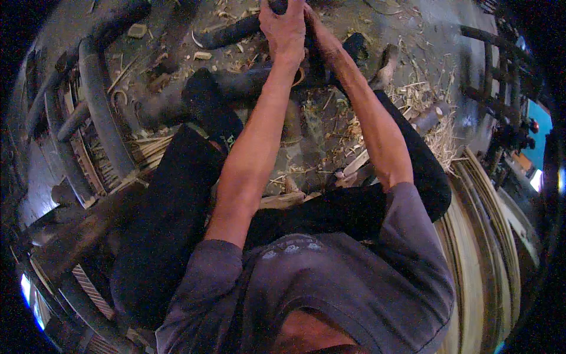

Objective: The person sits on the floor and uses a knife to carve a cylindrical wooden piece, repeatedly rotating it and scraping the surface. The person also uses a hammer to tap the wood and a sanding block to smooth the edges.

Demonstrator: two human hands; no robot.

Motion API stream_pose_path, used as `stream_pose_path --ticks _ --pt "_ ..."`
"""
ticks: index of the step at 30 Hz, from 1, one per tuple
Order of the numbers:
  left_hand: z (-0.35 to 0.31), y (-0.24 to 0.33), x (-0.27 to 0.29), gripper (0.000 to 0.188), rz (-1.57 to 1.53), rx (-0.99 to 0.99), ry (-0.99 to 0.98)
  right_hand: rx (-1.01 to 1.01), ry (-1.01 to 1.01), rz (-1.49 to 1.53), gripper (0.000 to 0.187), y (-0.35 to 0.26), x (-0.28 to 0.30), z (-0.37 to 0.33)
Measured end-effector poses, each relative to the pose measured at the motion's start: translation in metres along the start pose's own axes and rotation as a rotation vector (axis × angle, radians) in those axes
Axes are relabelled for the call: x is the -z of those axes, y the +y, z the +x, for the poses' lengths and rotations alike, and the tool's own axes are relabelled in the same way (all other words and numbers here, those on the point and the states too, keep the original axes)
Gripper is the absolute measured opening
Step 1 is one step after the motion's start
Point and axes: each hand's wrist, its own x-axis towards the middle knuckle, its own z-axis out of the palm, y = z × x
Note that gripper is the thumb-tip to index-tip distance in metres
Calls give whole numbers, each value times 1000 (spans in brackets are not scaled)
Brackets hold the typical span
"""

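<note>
My left hand (pixel 284 29) reaches to the top edge of the head view, its thumb and fingers curled round something dark and rounded (pixel 277 6) that the edge cuts off. My right forearm (pixel 354 76) stretches up beside it; the right hand (pixel 310 16) is mostly hidden behind the left one, so its fingers do not show. Just left of the hands lies a dark curved pole (pixel 233 32) with a pale cut end. Below them a thick dark log (pixel 171 103) runs across between my legs. A small pale ring (pixel 299 76) shows by my left wrist.
Wood shavings (pixel 421 97) and chips litter the floor around a short log (pixel 427 117) on the right. Long bent strips (pixel 471 248) lie at my right side. Dark curved poles (pixel 103 112) stand at the left, near a bundle of thin sticks (pixel 150 153).
</note>
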Motion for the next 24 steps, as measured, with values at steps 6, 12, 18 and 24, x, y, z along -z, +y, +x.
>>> stream_pose_path --ticks 6,12,18,24 --pt "17 -8 17 52 156 -167 532 106 -5 -630 52 60 50 70" --pt "24 3 25 31 141 -97 216 324 147 -829 55 68 45 63" --pt "24 -24 -20 33 336 126 -349 541 899 -845 56 75 34 5" --pt "-8 -102 -31 59 755 111 -1077 923 1430 -233 55 100 -18 -38"
